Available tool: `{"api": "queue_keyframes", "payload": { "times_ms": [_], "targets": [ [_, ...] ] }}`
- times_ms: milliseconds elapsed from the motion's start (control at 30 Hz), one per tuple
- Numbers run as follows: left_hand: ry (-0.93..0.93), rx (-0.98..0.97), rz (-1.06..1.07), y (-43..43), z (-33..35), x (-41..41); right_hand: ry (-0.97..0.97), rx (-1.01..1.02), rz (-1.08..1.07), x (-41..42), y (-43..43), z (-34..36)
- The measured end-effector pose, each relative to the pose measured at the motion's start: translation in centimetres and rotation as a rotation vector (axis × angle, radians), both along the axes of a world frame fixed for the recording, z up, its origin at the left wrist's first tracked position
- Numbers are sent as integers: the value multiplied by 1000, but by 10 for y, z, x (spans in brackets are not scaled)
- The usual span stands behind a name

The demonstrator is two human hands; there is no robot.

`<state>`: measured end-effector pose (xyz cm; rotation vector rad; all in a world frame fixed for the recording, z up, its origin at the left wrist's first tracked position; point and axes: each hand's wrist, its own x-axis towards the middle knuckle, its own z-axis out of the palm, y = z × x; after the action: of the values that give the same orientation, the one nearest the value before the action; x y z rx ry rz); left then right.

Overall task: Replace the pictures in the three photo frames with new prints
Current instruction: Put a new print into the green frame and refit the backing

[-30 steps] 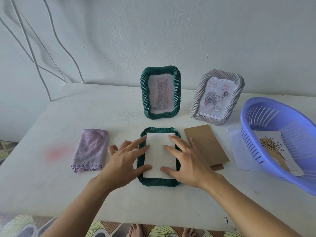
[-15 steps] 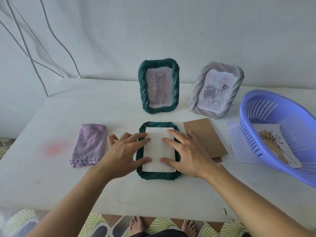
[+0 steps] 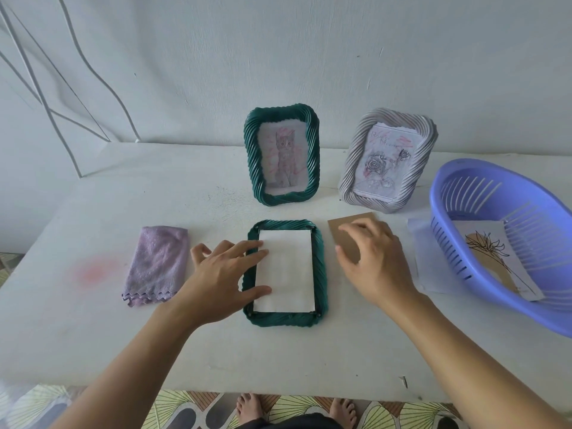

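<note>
The white table carries everything, and the biggest thing on it is the lilac slotted basket, well out to the right of the right hand, with a flower print lying inside and a loose white sheet tucked partly under its near rim. Beyond both hands stand two upright frames: the green frame with a cat picture and, beyond the right hand, the grey frame with a rose picture. Between the hands lies the face-down green frame, a white print seated blank side up in its recess. The left hand rests flat and spread, fingertips pressing the print's left edge, gripping nothing. The right hand hovers with fingers loosely curled and apart over the brown backing card; whether it touches the card yet, I cannot tell. A folded purple cloth sits just left of the left hand. The likely next step is laying the card over the print. The risk is that sliding the card in drags the print askew, or that lifting the left hand too soon lets the paper shift or curl, leaving it crooked once closed.
</note>
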<state>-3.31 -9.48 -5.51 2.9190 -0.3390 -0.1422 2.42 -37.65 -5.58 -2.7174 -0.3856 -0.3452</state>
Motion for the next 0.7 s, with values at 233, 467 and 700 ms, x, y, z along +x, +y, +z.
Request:
{"api": "queue_keyframes", "payload": {
  "times_ms": [233, 467, 700],
  "targets": [
    [5, -5, 10, -3, 3, 0, 305, -208, -225, -7, -10, -1],
    [11, 4, 29, -6, 5, 2, 385, -30, -278, 1, -18, 8],
    [29, 9, 19, -10, 11, 1, 267, 29, -177, 3, -20, 18]
  ]
}}
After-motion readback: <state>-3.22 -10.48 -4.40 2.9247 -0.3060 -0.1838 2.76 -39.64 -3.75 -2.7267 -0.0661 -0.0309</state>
